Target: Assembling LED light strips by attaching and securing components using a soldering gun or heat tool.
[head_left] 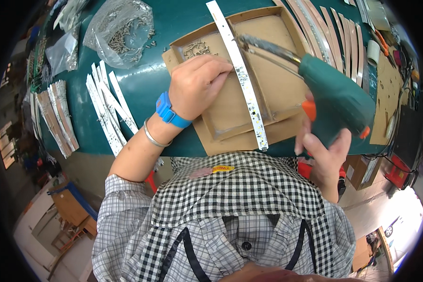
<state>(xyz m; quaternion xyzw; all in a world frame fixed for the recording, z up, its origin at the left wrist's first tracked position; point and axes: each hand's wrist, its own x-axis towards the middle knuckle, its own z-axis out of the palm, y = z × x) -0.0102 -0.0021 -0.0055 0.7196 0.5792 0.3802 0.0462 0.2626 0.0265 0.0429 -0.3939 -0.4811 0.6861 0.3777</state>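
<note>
A long white LED circuit strip (243, 77) lies across a shallow cardboard tray (211, 123), populated with small chips. My left hand (197, 82) rests over the tray's left part, thumb and forefinger pinched together at the strip's left edge. What the pinch holds, if anything, is too small to tell. My right hand (325, 152) grips a green soldering gun (336, 89) with an orange trigger, slightly blurred. Its metal tip points left and hangs close to the strip's upper part. Small metal pieces (197, 49) lie in the tray's upper left corner.
Left of the tray lie loose white strips (105, 105) and bundled strips (58, 115). A clear plastic bag (120, 35) of small metal parts sits behind them. More strips (336, 40) are lined up at the back right, near a white roll (373, 51). Cables hang at the right edge.
</note>
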